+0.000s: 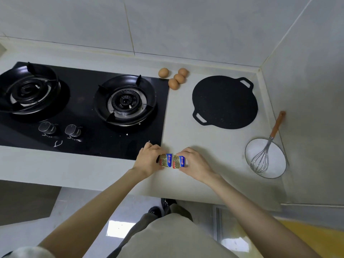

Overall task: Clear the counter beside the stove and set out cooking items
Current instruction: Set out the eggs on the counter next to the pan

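Two small foil butter packets with blue and gold wrappers sit side by side near the counter's front edge. My left hand (148,159) pinches the left packet (166,160). My right hand (195,162) pinches the right packet (179,161). Both packets are at counter level; I cannot tell whether they rest on it. Behind them a flat black griddle pan (225,102) with two loop handles lies on the counter. Several brown eggs (176,79) lie at the back beside the stove. A wire whisk (264,153) with a wooden handle rests in a white bowl (277,170) at the right.
A black two-burner gas stove (83,127) fills the counter's left part, its right edge just beside my left hand. Tiled walls close the back and the right side. The grey counter (186,131) ends in a front edge just below my wrists.
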`<act>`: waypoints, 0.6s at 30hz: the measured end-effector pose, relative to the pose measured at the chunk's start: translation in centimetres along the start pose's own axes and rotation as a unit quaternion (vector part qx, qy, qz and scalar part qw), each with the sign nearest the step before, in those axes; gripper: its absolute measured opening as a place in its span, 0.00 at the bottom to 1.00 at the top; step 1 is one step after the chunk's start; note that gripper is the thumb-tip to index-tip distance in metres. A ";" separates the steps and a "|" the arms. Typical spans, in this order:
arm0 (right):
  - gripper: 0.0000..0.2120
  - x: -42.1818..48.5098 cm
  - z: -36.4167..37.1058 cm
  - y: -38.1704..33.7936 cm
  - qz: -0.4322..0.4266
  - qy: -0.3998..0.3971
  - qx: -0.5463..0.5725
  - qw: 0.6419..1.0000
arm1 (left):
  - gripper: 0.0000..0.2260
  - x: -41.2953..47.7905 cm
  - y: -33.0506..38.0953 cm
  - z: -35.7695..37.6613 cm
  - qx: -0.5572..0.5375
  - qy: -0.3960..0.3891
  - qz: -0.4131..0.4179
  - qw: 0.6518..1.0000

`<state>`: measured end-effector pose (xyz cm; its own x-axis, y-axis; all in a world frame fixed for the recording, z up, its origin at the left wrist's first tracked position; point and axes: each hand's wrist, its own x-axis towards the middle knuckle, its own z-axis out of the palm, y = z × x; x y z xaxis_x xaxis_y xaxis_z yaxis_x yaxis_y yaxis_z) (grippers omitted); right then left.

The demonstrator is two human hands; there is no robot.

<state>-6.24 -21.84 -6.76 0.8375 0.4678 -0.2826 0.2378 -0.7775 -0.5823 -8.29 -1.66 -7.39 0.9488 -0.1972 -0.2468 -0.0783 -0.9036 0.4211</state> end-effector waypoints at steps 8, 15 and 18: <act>0.18 -1.4 1.5 -1.3 0.013 0.012 0.003 1.000 | 0.23 -1.7 0.0 0.1 0.017 -0.018 0.009 1.000; 0.19 -1.8 2.6 -2.0 0.022 0.024 0.005 0.999 | 0.23 -2.5 -0.4 0.2 0.037 -0.019 0.028 0.999; 0.19 -1.7 2.6 -2.1 0.022 0.020 0.010 1.000 | 0.24 -2.5 -0.5 0.3 0.032 -0.022 0.031 0.999</act>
<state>-9.41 -19.93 -7.07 0.8658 0.4160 -0.2781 0.1911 -0.7886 -0.5845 -10.73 -0.80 -7.22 0.9272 -0.2681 -0.2615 -0.1566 -0.9118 0.3797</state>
